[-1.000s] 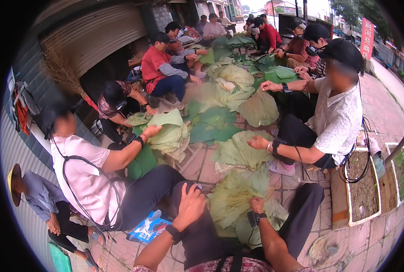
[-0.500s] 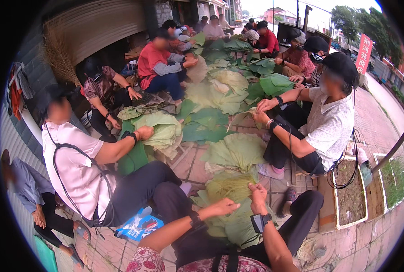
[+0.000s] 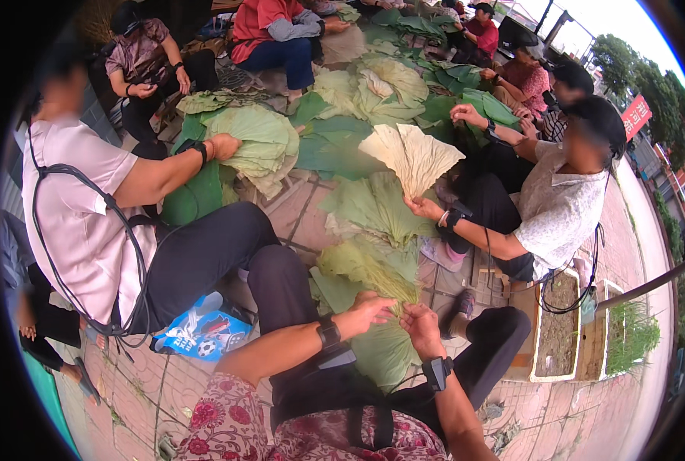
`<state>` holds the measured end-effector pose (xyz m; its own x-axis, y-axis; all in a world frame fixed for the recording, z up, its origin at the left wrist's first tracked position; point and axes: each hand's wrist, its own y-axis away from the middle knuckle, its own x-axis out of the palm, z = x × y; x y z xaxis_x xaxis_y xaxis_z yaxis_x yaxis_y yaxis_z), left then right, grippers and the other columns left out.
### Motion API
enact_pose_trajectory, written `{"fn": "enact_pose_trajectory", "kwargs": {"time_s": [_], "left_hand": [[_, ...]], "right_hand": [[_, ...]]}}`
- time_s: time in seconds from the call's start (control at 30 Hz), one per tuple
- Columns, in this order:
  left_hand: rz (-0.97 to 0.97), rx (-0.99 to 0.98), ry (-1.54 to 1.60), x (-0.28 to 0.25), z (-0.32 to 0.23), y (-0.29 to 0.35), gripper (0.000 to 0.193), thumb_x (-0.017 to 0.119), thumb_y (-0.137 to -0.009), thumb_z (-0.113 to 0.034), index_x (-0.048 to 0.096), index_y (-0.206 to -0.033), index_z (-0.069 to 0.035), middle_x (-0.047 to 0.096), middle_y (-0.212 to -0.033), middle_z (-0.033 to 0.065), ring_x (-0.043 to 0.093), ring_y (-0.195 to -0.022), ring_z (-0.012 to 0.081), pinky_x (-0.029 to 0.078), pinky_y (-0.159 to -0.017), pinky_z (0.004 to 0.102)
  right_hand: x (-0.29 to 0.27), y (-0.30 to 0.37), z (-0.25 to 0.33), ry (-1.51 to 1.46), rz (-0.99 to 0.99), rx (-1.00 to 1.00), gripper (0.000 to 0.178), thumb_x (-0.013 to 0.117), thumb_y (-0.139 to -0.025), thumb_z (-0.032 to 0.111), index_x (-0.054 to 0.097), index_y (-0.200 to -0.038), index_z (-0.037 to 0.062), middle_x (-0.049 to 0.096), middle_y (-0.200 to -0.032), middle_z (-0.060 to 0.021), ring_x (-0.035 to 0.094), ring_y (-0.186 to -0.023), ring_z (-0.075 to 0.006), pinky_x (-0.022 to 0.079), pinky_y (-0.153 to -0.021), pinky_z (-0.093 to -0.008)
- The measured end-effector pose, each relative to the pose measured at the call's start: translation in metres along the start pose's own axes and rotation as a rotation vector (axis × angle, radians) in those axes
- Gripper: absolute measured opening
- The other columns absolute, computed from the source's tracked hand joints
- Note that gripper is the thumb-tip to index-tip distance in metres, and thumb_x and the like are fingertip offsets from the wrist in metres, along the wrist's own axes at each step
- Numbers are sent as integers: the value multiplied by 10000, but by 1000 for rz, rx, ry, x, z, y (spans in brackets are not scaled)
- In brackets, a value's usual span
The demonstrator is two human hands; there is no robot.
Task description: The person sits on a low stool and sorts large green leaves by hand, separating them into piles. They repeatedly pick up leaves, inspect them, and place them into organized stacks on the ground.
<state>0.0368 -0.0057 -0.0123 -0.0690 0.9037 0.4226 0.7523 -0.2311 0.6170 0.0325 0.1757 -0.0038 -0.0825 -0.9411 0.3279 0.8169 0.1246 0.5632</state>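
A folded, yellow-green lotus leaf (image 3: 365, 265) fans out away from me above the pile between my knees. At its narrow near end, my left hand (image 3: 364, 315) is closed with thumb and fingers pinching the edge. Close beside it, my right hand (image 3: 422, 329) is also closed on that same end, fingertips almost meeting the left ones. Beneath both hands lies a broad green lotus leaf (image 3: 381, 357), partly hidden by my wrists. Further ahead, another wide pale-green leaf (image 3: 384, 203) rests on the pile.
A person at left grips a stack of leaves (image 3: 258, 146); one at right holds up a dry, cream leaf (image 3: 411, 161). More people sit along the leaf heap (image 3: 342, 150). A blue bag (image 3: 204, 330) lies by my left leg, and planter boxes (image 3: 555, 330) stand at right.
My left hand has moved to the leaf's near end and pinches it beside my right. My view has tilted downward. The person at right has raised a cream leaf.
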Motion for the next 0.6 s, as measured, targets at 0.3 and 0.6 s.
{"fn": "enact_pose_trajectory", "kwargs": {"time_s": [0.3,0.6], "left_hand": [[-85,-6,-12,3,0,15,309,716,-848,-231,590,-1008,2,656,-938,116,678,-837,239,553,-625,347],[-158,-14,87,4,1,20,283,699,-851,-219,587,-988,2,652,-919,100,665,-768,222,541,-606,344]], "right_hand": [[3,-20,36,390,-12,109,264,473,-929,256,591,-980,26,682,-803,-110,639,-686,-197,505,-626,-321],[41,-53,59,567,104,-279,286,483,-918,207,591,-971,-53,689,-754,-188,642,-589,-214,524,-581,-296]]}}
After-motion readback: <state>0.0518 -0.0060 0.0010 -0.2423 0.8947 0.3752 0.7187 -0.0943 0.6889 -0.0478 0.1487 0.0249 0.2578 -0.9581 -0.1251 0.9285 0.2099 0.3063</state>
